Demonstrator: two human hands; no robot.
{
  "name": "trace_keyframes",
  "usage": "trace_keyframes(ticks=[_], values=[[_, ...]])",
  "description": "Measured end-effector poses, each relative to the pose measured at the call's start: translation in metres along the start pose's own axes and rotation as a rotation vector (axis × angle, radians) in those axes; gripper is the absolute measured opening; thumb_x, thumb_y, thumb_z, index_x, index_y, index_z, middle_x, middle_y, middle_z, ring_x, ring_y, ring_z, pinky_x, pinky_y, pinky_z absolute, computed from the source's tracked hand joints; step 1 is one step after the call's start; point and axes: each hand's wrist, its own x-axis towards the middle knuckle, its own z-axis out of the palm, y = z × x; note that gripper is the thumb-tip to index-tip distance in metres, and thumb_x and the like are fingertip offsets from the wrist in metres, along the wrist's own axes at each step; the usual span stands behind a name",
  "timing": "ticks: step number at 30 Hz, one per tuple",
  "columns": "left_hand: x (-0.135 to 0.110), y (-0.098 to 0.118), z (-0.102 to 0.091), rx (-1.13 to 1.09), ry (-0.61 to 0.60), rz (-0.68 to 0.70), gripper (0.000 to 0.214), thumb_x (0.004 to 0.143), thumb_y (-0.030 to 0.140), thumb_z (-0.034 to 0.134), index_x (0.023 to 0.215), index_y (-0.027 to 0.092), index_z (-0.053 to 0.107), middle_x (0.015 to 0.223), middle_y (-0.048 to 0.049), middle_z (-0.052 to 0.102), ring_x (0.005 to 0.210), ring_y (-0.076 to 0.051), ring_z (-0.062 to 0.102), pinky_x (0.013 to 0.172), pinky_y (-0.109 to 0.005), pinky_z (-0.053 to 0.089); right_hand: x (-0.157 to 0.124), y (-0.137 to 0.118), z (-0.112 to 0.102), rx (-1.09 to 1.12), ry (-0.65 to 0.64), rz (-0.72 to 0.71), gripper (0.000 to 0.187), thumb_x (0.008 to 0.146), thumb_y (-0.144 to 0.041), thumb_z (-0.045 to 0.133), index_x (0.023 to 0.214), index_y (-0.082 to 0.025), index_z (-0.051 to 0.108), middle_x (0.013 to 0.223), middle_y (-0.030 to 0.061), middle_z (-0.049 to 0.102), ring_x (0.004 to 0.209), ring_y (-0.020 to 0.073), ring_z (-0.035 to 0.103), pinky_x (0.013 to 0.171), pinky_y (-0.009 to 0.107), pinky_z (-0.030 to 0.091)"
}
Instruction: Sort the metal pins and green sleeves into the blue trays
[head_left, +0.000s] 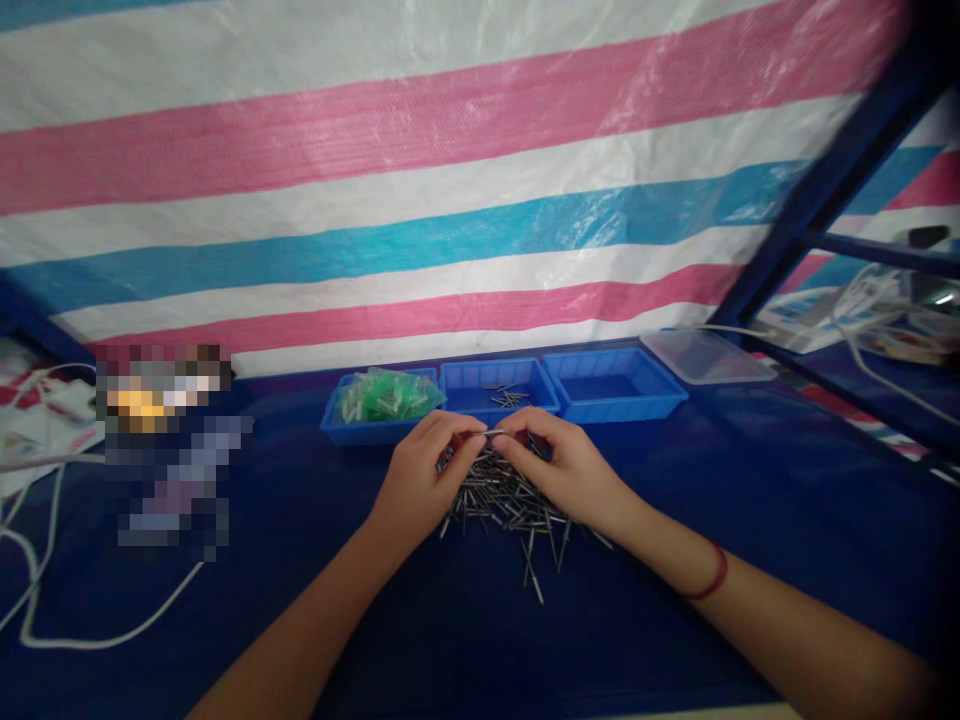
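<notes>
A thin metal pin (491, 433), shaped like a blind rivet, is held level between my two hands. My left hand (427, 470) pinches its left end between thumb and forefinger, while my right hand (559, 462) grips the right end the same way. Directly beneath the fingers lies a loose pile of similar metal pins (506, 495), partly hidden by both hands. A few stray pins (534, 575) stick out toward me. Behind the hands, the middle blue tray (499, 372) has several pins in it.
Left of the middle tray, another blue tray (356, 432) contains green-tinted plastic bags (390, 393). A third blue tray (622, 405) stands on the right, near a clear plastic lid (709, 358). White cables (112, 640) run across the blue table (450, 640) at left. A striped sheet (420, 160) hangs behind.
</notes>
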Motion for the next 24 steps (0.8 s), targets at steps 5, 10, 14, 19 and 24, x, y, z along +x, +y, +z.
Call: trace_keyframes(ticks=[5, 10, 14, 19, 24], values=[[0.001, -0.002, 0.001, -0.012, -0.026, -0.033, 0.010, 0.090, 0.021, 0.054, 0.094, 0.018, 0.062, 0.089, -0.0024, 0.064, 0.079, -0.013, 0.058, 0.073, -0.025, 0.046, 0.000, -0.006, -0.005, -0.001, 0.077, -0.104, 0.006, 0.085, -0.026, 0.058, 0.082, -0.021, 0.060, 0.081, 0.0020, 0.063, 0.077, 0.0156, 0.056, 0.072, 0.032, 0.044], [0.002, -0.002, 0.001, -0.015, -0.169, -0.033, 0.014, 0.093, 0.022, 0.050, 0.095, 0.017, 0.064, 0.090, -0.0030, 0.065, 0.083, -0.014, 0.059, 0.077, -0.025, 0.045, 0.000, -0.011, -0.008, -0.140, 0.072, -0.230, 0.017, 0.088, -0.024, 0.054, 0.072, -0.020, 0.051, 0.070, 0.0009, 0.056, 0.070, 0.0151, 0.051, 0.068, 0.031, 0.040], [0.001, -0.004, 0.000, 0.142, -0.229, -0.054, 0.023, 0.095, 0.025, 0.046, 0.112, 0.017, 0.059, 0.103, -0.0063, 0.064, 0.095, -0.018, 0.058, 0.084, -0.031, 0.043, 0.007, 0.002, -0.013, -0.272, 0.223, -0.220, 0.013, 0.090, -0.027, 0.052, 0.079, -0.020, 0.056, 0.073, 0.0020, 0.058, 0.073, 0.0164, 0.052, 0.070, 0.033, 0.039], [0.002, -0.005, -0.008, 0.349, -0.451, 0.037, 0.018, 0.094, 0.026, 0.046, 0.096, 0.021, 0.063, 0.095, -0.0015, 0.066, 0.089, -0.019, 0.057, 0.078, -0.033, 0.038, 0.015, 0.025, -0.022, -0.591, 0.328, -0.035, 0.020, 0.086, -0.038, 0.058, 0.094, -0.021, 0.063, 0.081, 0.0040, 0.065, 0.083, 0.0237, 0.053, 0.072, 0.037, 0.034], [0.000, -0.002, -0.011, 0.446, -0.569, 0.012, 0.006, 0.085, 0.024, 0.058, 0.086, 0.021, 0.063, 0.088, -0.0006, 0.063, 0.084, -0.019, 0.055, 0.071, -0.032, 0.034, 0.014, 0.024, -0.023, -0.614, 0.295, -0.012, 0.023, 0.086, -0.036, 0.056, 0.100, -0.019, 0.063, 0.085, 0.0052, 0.067, 0.086, 0.0252, 0.052, 0.074, 0.038, 0.034]])
